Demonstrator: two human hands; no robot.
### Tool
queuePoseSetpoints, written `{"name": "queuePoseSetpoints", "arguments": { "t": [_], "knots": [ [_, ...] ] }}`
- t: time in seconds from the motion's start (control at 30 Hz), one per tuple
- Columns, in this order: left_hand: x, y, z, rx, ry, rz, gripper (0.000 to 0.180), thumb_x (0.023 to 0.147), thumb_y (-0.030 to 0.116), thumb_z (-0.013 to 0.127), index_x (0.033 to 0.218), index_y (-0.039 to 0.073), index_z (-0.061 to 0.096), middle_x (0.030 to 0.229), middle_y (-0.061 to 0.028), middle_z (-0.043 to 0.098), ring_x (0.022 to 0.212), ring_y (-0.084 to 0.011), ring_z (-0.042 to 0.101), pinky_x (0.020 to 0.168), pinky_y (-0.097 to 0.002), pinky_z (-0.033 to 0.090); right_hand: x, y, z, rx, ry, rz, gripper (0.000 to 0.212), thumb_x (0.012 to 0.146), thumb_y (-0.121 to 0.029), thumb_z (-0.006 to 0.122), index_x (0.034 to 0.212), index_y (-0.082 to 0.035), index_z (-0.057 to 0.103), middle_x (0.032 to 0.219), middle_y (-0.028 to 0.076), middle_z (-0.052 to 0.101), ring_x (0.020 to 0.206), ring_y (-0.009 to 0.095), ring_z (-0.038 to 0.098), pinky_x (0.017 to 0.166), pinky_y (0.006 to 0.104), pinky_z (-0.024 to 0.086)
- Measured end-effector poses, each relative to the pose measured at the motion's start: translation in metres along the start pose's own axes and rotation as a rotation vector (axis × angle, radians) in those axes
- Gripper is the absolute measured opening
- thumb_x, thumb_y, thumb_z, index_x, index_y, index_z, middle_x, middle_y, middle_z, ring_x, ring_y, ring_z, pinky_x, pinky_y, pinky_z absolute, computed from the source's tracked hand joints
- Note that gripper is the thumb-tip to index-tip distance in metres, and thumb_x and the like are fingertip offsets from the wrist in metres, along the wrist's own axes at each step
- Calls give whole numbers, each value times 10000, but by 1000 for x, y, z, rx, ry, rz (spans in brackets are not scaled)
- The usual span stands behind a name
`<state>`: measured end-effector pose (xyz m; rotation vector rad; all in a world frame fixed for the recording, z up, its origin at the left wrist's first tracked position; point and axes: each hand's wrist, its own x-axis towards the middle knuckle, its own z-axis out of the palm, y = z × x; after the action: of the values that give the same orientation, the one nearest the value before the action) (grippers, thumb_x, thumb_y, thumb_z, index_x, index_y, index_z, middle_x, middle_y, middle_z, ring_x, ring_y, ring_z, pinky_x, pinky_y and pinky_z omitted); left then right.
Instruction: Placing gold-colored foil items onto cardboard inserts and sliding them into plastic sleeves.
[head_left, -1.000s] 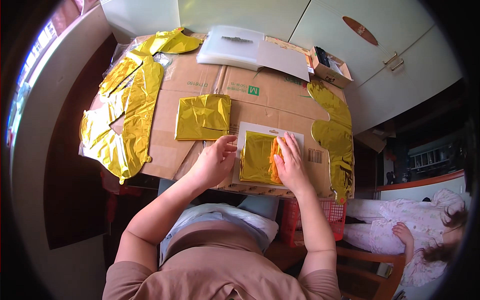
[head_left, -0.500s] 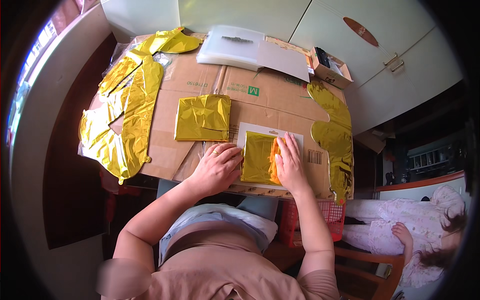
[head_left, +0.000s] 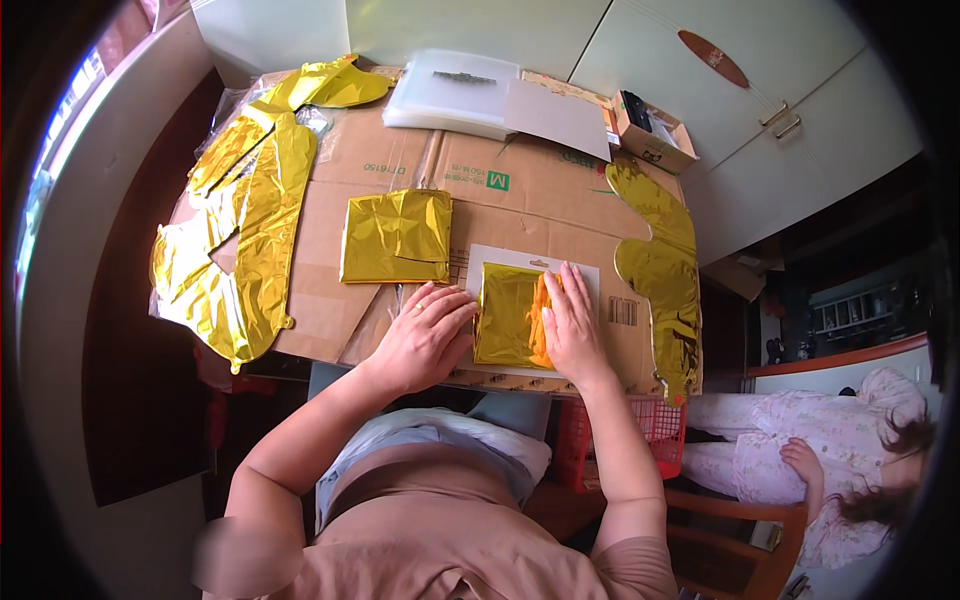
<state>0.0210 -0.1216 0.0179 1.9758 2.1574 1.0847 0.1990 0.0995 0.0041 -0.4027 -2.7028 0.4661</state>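
Observation:
A folded square of gold foil [head_left: 503,325] lies on a white card [head_left: 500,256] with a hang hole, close in front of me. Along its right side runs a crumpled orange piece [head_left: 540,325], its material unclear. My right hand [head_left: 572,325] rests flat over the orange piece and the card's right part, fingers stretched out. At the card's left edge is my left hand [head_left: 422,335], fingers extended and slightly bent, gripping nothing visible. Just beyond the left hand sits a second folded gold foil packet [head_left: 395,240].
Flattened cardboard [head_left: 540,215] covers the table. Large gold foil shapes lie at left [head_left: 270,220] and right [head_left: 665,265]. Clear plastic sleeves [head_left: 450,95], a grey card [head_left: 560,118] and a small box [head_left: 655,135] stand at the back. Another person [head_left: 800,450] is at right.
The whole view has shifted slightly. My left fingers are straighter than before at the card's left edge. My right hand stays flat over the orange piece.

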Motion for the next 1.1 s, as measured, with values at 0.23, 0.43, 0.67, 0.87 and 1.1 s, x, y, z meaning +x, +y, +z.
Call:
{"name": "queuePoseSetpoints", "arguments": {
  "t": [0.23, 0.43, 0.67, 0.87, 1.1],
  "knots": [
    [35, 13, 22, 146, -67, 5, 691, 968, 400, 612, 1487, -26, 445, 1568, -241, 402, 1490, -386, 340, 1233, -523, 228, 0, 3, 3, -6, 1, 6, 539, 989, -94, 554, 1503, 12, 434, 1597, 295, 321, 1506, 443, 279, 1241, 502, 244],
    [42, -1, 48, 319, -184, 42, 846, 987, 602, 464, 1534, -38, 378, 1634, -250, 302, 1542, -384, 245, 1248, -524, 166, 0, -1, 0, -63, -29, 42, 545, 1003, -142, 529, 1525, -27, 424, 1612, 275, 311, 1505, 460, 263, 1242, 541, 202],
    [41, -3, 50, 355, -218, 30, 861, 978, 624, 454, 1545, -19, 377, 1648, -223, 290, 1552, -388, 206, 1253, -530, 144, -2, 0, 1, -106, -27, 69, 545, 1012, -195, 523, 1536, -76, 433, 1616, 273, 307, 1490, 488, 270, 1233, 555, 215],
    [41, -1, 48, 332, -236, 9, 856, 983, 625, 445, 1549, -12, 369, 1654, -228, 267, 1553, -425, 167, 1254, -540, 134, -1, -1, 0, -90, -18, 80, 544, 1010, -207, 533, 1533, -88, 441, 1608, 286, 310, 1488, 487, 276, 1235, 549, 219],
    [42, -2, 49, 324, -245, 6, 858, 981, 623, 455, 1555, -7, 359, 1656, -230, 260, 1554, -425, 166, 1253, -543, 140, -1, 2, -3, -23, -4, 93, 533, 1008, -195, 545, 1518, -68, 455, 1593, 290, 335, 1478, 469, 307, 1230, 522, 252]
  ]
}}
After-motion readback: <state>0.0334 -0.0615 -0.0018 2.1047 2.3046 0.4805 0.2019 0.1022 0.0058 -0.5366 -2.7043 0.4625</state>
